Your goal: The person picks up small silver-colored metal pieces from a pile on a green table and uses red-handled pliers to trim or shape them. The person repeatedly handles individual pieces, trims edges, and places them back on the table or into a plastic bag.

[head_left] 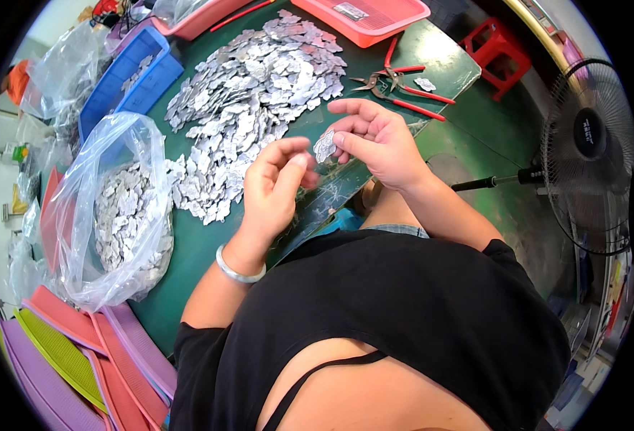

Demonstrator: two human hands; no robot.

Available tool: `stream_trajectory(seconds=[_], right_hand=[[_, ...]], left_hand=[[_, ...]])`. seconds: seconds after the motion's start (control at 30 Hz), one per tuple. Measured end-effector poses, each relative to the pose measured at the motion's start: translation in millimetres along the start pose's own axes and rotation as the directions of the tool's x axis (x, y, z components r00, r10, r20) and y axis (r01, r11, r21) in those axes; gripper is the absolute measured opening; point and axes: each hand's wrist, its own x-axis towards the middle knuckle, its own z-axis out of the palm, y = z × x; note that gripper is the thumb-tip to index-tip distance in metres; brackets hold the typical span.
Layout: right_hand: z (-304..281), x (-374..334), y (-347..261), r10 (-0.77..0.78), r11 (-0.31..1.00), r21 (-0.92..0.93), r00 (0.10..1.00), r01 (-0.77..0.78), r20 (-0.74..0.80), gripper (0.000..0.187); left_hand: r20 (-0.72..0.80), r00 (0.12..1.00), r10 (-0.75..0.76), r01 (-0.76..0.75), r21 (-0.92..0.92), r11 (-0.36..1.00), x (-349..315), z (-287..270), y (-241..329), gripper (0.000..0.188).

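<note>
My right hand (378, 140) pinches a small flat silver metal piece (325, 146) with a wavy outline between thumb and fingers, over the near edge of the green table. Just left of it is my left hand (277, 179), its thumb laid against curled fingers; some fingertips are smeared, and anything within them is hidden. Beyond both hands spreads a large heap of similar metal pieces (259, 79). More of these pieces fill a clear plastic bag (80, 258) standing open to the left.
Pliers with red handles (421, 110) lie at the right of the green table (435, 54), near one loose piece (425, 84). A blue bin (101, 97) and a pink tray (367, 29) stand farther back. Colored baskets (65, 359) are lower left; a fan (586, 140) and red stool (500, 54) right.
</note>
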Motion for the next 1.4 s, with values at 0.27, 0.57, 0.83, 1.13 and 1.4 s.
stream_trajectory(seconds=[0.27,0.57,0.83,1.13,1.4], right_hand=[[8,1,1,0.042,0.984,-0.176,0.998,-0.033,0.05,0.036],[8,1,0,0.048,0.988,-0.148,0.997,-0.04,0.056,0.037],[7,0,4,0.056,0.993,-0.109,0.998,-0.051,0.04,0.037],[9,-4,3,0.056,0.98,-0.192,0.998,-0.048,0.038,0.039],[-76,13,-28,-0.454,-0.066,-0.977,0.866,0.202,0.209,0.044]], left_hand=[[0.068,0.955,-0.287,0.292,-0.078,0.953,3,-3,0,0.012],[0.029,0.958,-0.286,0.287,-0.114,0.951,2,0,-4,0.011],[0.042,0.942,-0.332,0.333,-0.216,0.918,1,0,-3,0.011],[0.08,0.936,-0.342,0.351,-0.223,0.909,3,2,-6,0.01],[-0.002,0.976,-0.219,0.21,-0.267,0.94,3,-6,-17,0.006]])
